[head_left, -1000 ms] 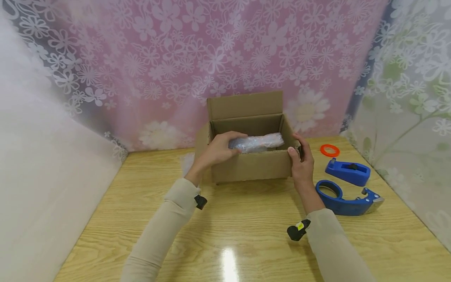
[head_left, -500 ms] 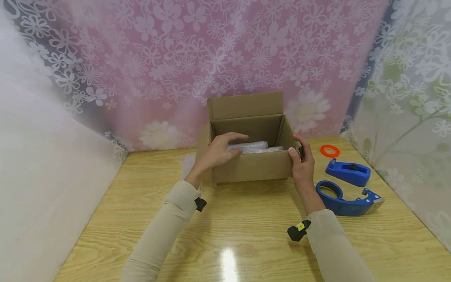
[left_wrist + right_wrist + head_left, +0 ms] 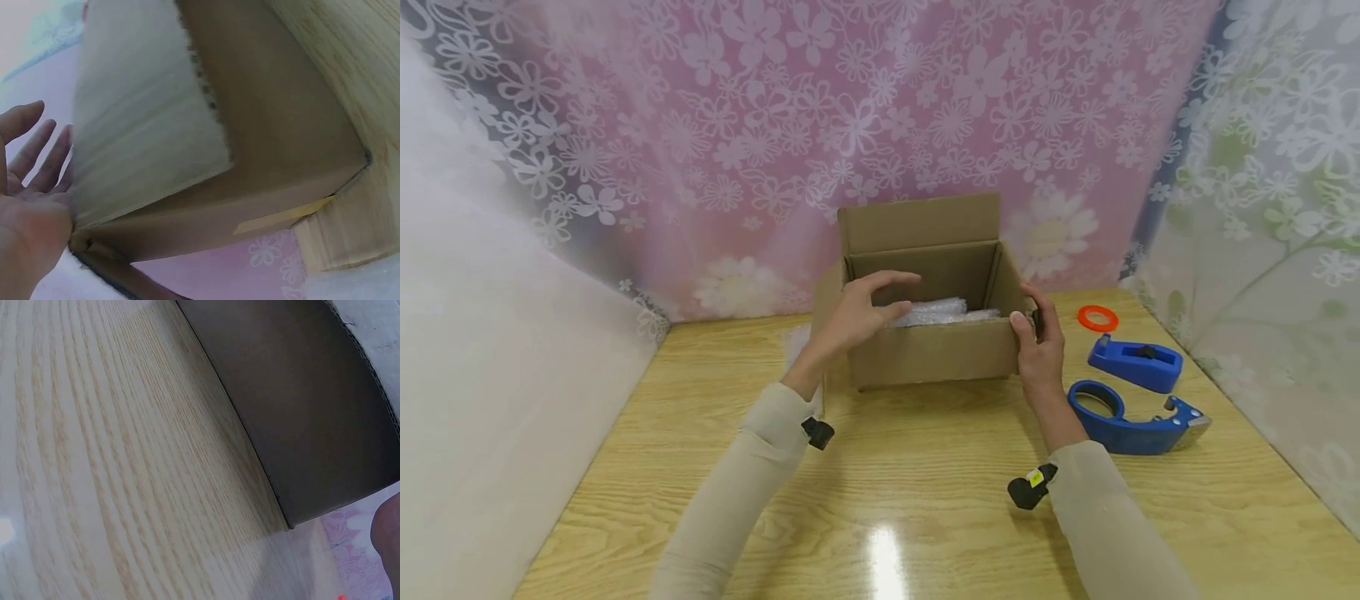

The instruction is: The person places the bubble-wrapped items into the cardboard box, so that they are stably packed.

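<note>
Centrally in the head view, an open brown cardboard box (image 3: 936, 350) sits on the wooden table (image 3: 925, 500), its long axis left-right across the frame, a clear bubble-wrapped bundle (image 3: 943, 311) lying inside along it. The left hand (image 3: 857, 312) hovers over the near-left rim, fingers loosely spread, gripping nothing; the right hand (image 3: 1037, 346) clasps the box's right corner. The left wrist view shows relaxed fingers (image 3: 31, 156) beside the box wall (image 3: 250, 125). The right wrist view shows the box wall (image 3: 300, 394) upper right.

Both arms wear long beige sleeves (image 3: 737, 492) reaching the wrists, lower middle of the head view. A small black wrist camera (image 3: 817, 432) sits at each cuff; the right one (image 3: 1027, 488) bears a yellow sticker.
</note>
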Motion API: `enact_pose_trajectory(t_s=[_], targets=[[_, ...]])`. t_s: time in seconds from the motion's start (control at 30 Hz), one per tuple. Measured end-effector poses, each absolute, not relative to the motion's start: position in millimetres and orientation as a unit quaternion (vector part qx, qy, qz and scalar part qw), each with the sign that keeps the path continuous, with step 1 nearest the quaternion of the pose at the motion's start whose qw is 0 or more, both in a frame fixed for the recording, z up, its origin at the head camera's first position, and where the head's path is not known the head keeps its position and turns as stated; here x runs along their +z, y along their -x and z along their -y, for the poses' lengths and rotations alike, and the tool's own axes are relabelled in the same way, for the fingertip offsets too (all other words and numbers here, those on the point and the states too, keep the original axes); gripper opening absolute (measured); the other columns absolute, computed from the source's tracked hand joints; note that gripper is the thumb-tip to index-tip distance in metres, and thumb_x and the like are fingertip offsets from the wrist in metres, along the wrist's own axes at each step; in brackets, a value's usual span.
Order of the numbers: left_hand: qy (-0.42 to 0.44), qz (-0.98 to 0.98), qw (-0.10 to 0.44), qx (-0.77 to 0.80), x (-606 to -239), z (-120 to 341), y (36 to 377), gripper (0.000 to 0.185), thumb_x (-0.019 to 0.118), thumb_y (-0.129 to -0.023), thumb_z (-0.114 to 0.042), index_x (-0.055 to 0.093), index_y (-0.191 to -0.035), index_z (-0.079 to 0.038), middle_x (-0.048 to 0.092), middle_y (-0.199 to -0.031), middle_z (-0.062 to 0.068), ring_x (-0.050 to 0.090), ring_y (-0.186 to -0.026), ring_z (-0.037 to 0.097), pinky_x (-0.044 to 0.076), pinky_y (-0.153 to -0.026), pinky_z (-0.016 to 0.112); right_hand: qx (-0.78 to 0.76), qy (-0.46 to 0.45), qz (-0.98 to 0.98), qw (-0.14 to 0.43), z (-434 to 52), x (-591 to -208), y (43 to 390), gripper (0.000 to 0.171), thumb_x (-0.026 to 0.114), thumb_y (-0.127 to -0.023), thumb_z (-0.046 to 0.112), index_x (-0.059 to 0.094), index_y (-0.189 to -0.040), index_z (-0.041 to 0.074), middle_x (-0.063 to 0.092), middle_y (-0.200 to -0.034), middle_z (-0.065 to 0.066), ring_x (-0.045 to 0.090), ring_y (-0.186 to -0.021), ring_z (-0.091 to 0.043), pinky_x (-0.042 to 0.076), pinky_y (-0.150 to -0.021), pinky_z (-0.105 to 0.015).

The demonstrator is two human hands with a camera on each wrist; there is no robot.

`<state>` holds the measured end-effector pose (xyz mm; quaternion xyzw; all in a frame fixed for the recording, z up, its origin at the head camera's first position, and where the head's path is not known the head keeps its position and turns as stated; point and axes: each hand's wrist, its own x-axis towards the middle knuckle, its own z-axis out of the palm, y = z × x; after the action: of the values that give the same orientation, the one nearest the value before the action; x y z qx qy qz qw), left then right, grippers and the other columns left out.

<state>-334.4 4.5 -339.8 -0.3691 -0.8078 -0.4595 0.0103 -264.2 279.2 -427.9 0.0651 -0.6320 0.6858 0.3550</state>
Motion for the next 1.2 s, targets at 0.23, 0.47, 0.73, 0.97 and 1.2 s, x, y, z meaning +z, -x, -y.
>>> enact_pose_trajectory(t_s=[0.23, 0.47, 0.73, 0.97, 1.2], targets=[[0.366, 0.79, 0.022, -0.491, -331.9, 25.8, 332.9, 0.042, 0.068, -0.103, -0.026, 0.062, -0.143, -0.013, 0.058, -0.149, 0.002, 0.046, -0.145, 0.024, 0.034, -0.121, 0.052, 0.685, -0.055, 0.636, 0.35, -279.0, -427.1, 264.3, 0.045, 0.059, -0.102, 0.006, 0.055, -0.147, 0.003, 0.047, -0.159, -0.011, 0.039, -0.146, -0.015, 0.032, -0.116, -0.025], [0.288, 0.806, 0.062, -0.514, -336.2, 71.9, 332.5, 0.041, 0.066, -0.104, -0.029, 0.064, -0.142, -0.014, 0.058, -0.149, 0.004, 0.048, -0.143, 0.03, 0.039, -0.119, 0.048, 0.689, -0.066, 0.629, 0.355, -278.2, -426.0, 264.4, 0.044, 0.059, -0.102, 0.004, 0.055, -0.147, 0.001, 0.048, -0.158, -0.011, 0.037, -0.149, -0.017, 0.031, -0.118, -0.026], [0.218, 0.821, 0.069, -0.523, -356.3, 116.3, 332.1, 0.041, 0.062, -0.107, -0.03, 0.062, -0.144, -0.013, 0.058, -0.148, 0.009, 0.051, -0.139, 0.034, 0.042, -0.115, 0.053, 0.692, -0.059, 0.627, 0.353, -277.1, -425.0, 263.9, 0.045, 0.058, -0.102, 0.003, 0.054, -0.147, 0.0, 0.048, -0.157, -0.011, 0.041, -0.143, -0.014, 0.034, -0.114, -0.022], [0.181, 0.85, 0.035, -0.493, -389.5, 144.2, 331.3, 0.045, 0.06, -0.107, -0.033, 0.058, -0.147, -0.012, 0.058, -0.148, 0.01, 0.052, -0.137, 0.031, 0.042, -0.114, 0.052, 0.695, -0.052, 0.628, 0.347, -277.6, -426.2, 264.5, 0.045, 0.059, -0.102, 0.005, 0.054, -0.147, 0.002, 0.048, -0.158, -0.009, 0.04, -0.143, -0.014, 0.033, -0.115, -0.021], [0.124, 0.876, -0.035, -0.465, -435.8, 156.8, 331.9, 0.054, 0.062, -0.106, -0.034, 0.05, -0.153, -0.009, 0.048, -0.156, 0.017, 0.045, -0.143, 0.038, 0.043, -0.113, 0.057, 0.694, -0.046, 0.635, 0.337, -279.4, -428.2, 264.8, 0.045, 0.06, -0.103, 0.007, 0.055, -0.148, 0.006, 0.047, -0.158, -0.006, 0.036, -0.149, -0.016, 0.028, -0.121, -0.026]])
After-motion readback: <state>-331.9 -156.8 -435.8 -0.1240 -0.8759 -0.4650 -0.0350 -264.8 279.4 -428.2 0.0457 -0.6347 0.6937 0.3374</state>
